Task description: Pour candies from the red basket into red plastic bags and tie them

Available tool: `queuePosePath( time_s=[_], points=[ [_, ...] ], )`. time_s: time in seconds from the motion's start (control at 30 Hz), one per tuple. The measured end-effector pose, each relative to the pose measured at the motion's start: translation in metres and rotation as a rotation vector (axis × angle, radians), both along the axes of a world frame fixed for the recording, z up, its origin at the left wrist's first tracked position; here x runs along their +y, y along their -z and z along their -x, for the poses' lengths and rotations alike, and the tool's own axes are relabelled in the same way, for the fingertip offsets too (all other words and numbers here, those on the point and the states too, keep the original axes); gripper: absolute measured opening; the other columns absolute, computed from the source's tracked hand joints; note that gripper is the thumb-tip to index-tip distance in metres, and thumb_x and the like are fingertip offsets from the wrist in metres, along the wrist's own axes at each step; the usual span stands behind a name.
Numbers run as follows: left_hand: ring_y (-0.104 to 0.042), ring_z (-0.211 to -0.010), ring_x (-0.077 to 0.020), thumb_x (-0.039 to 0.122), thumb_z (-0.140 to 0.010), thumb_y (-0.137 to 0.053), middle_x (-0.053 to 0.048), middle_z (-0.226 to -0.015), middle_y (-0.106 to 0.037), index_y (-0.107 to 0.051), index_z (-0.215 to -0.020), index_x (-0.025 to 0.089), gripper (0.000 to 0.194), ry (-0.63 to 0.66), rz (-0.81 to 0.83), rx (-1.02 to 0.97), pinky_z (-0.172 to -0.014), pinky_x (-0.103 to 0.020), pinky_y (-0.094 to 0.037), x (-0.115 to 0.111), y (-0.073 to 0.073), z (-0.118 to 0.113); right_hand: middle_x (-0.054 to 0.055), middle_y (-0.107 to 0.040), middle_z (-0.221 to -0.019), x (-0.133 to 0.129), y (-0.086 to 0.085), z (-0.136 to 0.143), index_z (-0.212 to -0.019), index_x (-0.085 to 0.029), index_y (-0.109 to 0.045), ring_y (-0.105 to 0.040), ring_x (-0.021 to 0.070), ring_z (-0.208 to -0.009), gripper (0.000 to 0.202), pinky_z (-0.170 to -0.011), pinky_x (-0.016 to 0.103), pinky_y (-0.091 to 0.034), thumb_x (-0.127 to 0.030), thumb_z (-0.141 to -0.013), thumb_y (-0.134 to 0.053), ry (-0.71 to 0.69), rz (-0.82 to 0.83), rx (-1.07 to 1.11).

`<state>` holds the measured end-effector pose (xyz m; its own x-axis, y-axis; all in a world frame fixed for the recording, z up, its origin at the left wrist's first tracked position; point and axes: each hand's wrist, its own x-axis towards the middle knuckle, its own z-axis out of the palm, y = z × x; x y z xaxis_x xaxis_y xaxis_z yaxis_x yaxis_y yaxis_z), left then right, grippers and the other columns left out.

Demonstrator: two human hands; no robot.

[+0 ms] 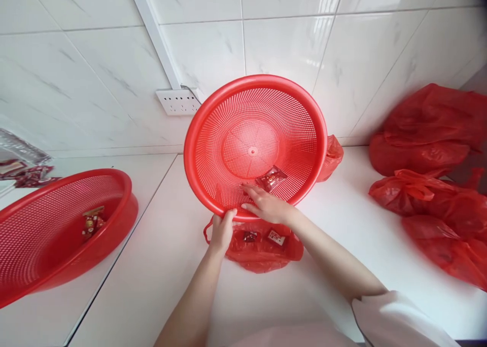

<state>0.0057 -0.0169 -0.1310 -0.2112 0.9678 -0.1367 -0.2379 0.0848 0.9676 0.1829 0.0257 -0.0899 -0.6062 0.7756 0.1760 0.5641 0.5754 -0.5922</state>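
Observation:
A red plastic mesh basket (251, 126) is tilted toward me, its round opening facing me. My left hand (222, 230) grips the lower rim, thumb over the edge and the other fingers hidden behind. Over that rim reaches my right hand (266, 205), fingers stretched out along the inner wall and holding nothing. Just beyond its fingertips lie dark red wrapped packets (272, 178), perhaps two overlapping. Below the rim, a red plastic bag (258, 261) lies open on the white table (152, 286), with a small dark red packet (250, 236) and a red-and-white packet (276, 237) showing in it.
At left stands another red mesh basket (114, 184) with gold-and-red packets (92, 223) inside. Several filled red bags (429, 129) crowd the right side. A tiled wall (281, 47) with a power strip (177, 102) rises behind. More packets (34, 175) lie at far left.

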Motion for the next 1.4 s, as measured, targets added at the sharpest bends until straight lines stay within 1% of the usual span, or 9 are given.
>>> queuePosePath(
  time_s=[0.13, 0.23, 0.33, 0.43, 0.6, 0.83, 1.07, 1.23, 1.4],
  points=[
    [-0.067, -0.094, -0.0244, 0.030, -0.074, -0.066, -0.005, -0.106, -0.069, -0.062, -0.100, 0.022, 0.028, -0.034, -0.014, -0.005, -0.072, -0.033, -0.058, 0.001, -0.001, 0.001, 0.017, -0.036, -0.154, 0.000, -0.003, -0.006, -0.143, -0.015, -0.045, -0.045, 0.0301, -0.135, 0.062, -0.112, 0.043, -0.038, -0.047, -0.091, -0.057, -0.132, 0.079, -0.023],
    [-0.067, -0.097, -0.0251, 0.028, -0.075, -0.064, -0.006, -0.108, -0.068, -0.060, -0.108, 0.023, 0.034, -0.002, -0.057, -0.074, -0.072, -0.034, -0.058, 0.005, -0.004, 0.005, 0.013, -0.056, -0.138, 0.003, -0.008, -0.010, -0.127, -0.018, -0.059, -0.058, 0.0243, -0.121, 0.045, -0.102, 0.036, -0.046, -0.023, -0.083, -0.068, -0.247, 0.052, 0.052],
    [-0.067, -0.097, -0.0248, 0.026, -0.074, -0.062, -0.007, -0.110, -0.067, -0.059, -0.113, 0.022, 0.039, 0.015, -0.082, -0.124, -0.075, -0.036, -0.058, 0.009, -0.005, 0.008, 0.007, -0.071, -0.108, 0.006, -0.012, -0.011, -0.105, -0.017, -0.067, -0.066, 0.0178, -0.096, 0.027, -0.090, 0.033, -0.050, -0.006, -0.084, -0.056, -0.217, 0.052, 0.105],
    [-0.067, -0.097, -0.0248, 0.025, -0.073, -0.063, -0.008, -0.111, -0.066, -0.059, -0.114, 0.021, 0.042, -0.006, -0.084, -0.115, -0.077, -0.037, -0.058, 0.012, -0.003, 0.011, 0.002, -0.071, -0.090, 0.003, -0.019, -0.015, -0.096, -0.018, -0.067, -0.066, 0.0142, -0.078, 0.023, -0.079, 0.030, -0.052, -0.006, -0.085, -0.051, -0.158, 0.107, 0.148],
    [-0.068, -0.092, -0.0252, 0.025, -0.072, -0.064, -0.007, -0.104, -0.067, -0.060, -0.110, 0.019, 0.039, -0.051, -0.100, -0.093, -0.074, -0.039, -0.058, 0.014, -0.002, 0.015, 0.002, -0.068, -0.101, -0.005, -0.028, -0.024, -0.102, -0.021, -0.064, -0.067, 0.0115, -0.069, 0.024, -0.057, 0.022, -0.052, -0.012, -0.088, -0.048, -0.250, 0.422, 0.148],
    [-0.067, -0.095, -0.0262, 0.027, -0.071, -0.066, -0.007, -0.106, -0.067, -0.062, -0.102, 0.018, 0.032, -0.079, -0.113, -0.105, -0.075, -0.038, -0.057, 0.015, 0.001, 0.020, 0.004, -0.073, -0.102, -0.010, -0.033, -0.024, -0.105, -0.018, -0.068, -0.068, 0.0158, -0.091, 0.022, -0.081, 0.027, -0.052, -0.015, -0.089, -0.051, -0.464, 0.373, 0.026],
    [-0.068, -0.091, -0.0250, 0.025, -0.069, -0.065, -0.005, -0.100, -0.066, -0.061, -0.099, 0.020, 0.031, -0.041, -0.079, -0.100, -0.072, -0.036, -0.058, 0.010, -0.009, 0.017, 0.006, -0.070, -0.102, -0.005, -0.032, -0.024, -0.102, -0.018, -0.065, -0.065, 0.0173, -0.092, 0.020, -0.086, 0.033, -0.051, -0.016, -0.094, -0.047, -0.079, -0.007, 0.091],
    [-0.067, -0.093, -0.0264, 0.028, -0.069, -0.065, -0.004, -0.090, -0.065, -0.058, -0.087, 0.019, 0.021, -0.018, -0.020, -0.125, -0.073, -0.037, -0.058, 0.003, -0.012, 0.007, 0.020, -0.052, -0.136, 0.000, -0.019, -0.017, -0.115, -0.014, -0.063, -0.042, 0.0363, -0.133, 0.033, -0.110, 0.061, -0.027, -0.034, -0.090, -0.062, 0.309, -0.235, -0.207],
    [-0.068, -0.090, -0.0246, 0.027, -0.069, -0.063, -0.004, -0.092, -0.064, -0.055, -0.087, 0.019, 0.022, -0.010, 0.014, -0.174, -0.073, -0.039, -0.059, 0.003, -0.012, 0.003, 0.014, -0.064, -0.119, -0.005, -0.024, -0.022, -0.122, -0.019, -0.061, -0.055, 0.0319, -0.118, 0.040, -0.105, 0.058, -0.035, -0.043, -0.090, -0.060, 0.096, -0.090, -0.289]
  ],
)
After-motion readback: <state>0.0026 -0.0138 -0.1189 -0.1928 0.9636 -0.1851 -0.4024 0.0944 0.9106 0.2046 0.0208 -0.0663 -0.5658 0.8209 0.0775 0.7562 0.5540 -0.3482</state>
